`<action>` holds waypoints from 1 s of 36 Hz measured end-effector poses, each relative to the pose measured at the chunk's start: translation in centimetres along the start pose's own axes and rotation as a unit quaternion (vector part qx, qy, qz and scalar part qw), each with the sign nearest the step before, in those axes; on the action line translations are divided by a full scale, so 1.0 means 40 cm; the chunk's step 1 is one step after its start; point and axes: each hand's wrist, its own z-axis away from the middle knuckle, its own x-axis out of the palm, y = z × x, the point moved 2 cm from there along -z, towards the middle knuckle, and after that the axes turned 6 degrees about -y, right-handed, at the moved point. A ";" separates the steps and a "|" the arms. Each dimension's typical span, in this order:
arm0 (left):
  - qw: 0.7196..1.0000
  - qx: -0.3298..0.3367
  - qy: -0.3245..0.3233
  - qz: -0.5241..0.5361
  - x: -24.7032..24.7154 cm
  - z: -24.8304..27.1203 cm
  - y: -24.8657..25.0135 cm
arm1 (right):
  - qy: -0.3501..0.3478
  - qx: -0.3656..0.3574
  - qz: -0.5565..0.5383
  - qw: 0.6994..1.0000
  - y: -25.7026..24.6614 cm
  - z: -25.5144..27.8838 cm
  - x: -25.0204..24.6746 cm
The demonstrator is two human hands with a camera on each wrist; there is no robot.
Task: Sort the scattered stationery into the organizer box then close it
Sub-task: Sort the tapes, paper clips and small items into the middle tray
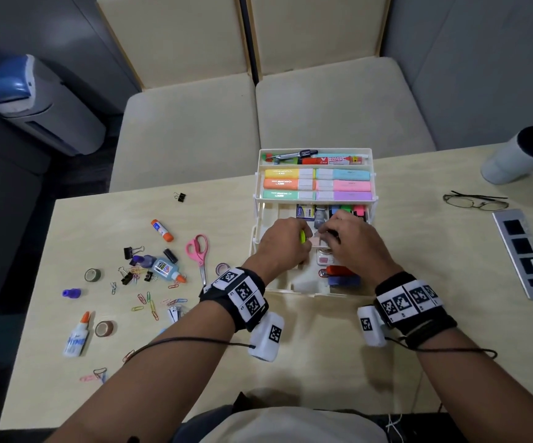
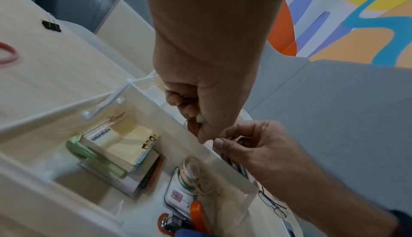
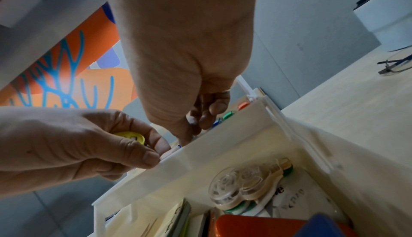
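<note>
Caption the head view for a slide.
Both hands work inside the open organizer box; clips remain scattered.

This looks like an office meeting nook or break-out corner. A pale wood-laminate table [image 1: 386,330] fills the lower half of the head view, pushed against two cream upholstered bench seats [image 1: 258,116] at top centre, with grey padded wall panels behind. At the upper left stands a grey and blue air purifier [image 1: 32,100] on dark carpet. A metal cable-port plate [image 1: 528,251] is set into the table at the right edge, near a pair of eyeglasses [image 1: 476,201] and a white tumbler [image 1: 520,153]. The left wrist view shows a bright wall mural [image 2: 361,11] in orange, blue and yellow, upper right.
</note>
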 end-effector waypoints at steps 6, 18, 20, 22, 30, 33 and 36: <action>0.999 0.023 -0.015 -0.040 -0.009 -0.005 0.006 | -0.014 -0.004 0.028 0.999 -0.006 -0.002 -0.007; 0.997 0.054 -0.014 -0.059 -0.013 -0.007 -0.001 | -0.067 -0.089 0.076 0.991 0.004 -0.027 -0.005; 0.997 0.055 -0.012 -0.054 -0.013 -0.006 -0.002 | -0.063 -0.102 0.089 0.989 0.007 -0.028 -0.002; 0.997 0.054 -0.011 -0.049 -0.013 -0.006 -0.003 | -0.056 -0.108 0.099 0.988 0.009 -0.025 0.001; 0.999 0.039 -0.014 -0.028 -0.005 -0.013 -0.003 | 0.001 -0.089 0.066 0.994 0.008 0.004 0.004; 0.999 0.027 -0.014 -0.007 -0.003 -0.015 -0.001 | 0.007 -0.075 0.044 0.996 0.008 0.009 0.010; 0.999 0.017 -0.007 0.029 0.005 -0.019 0.006 | 0.004 -0.057 0.000 0.998 0.014 0.010 0.014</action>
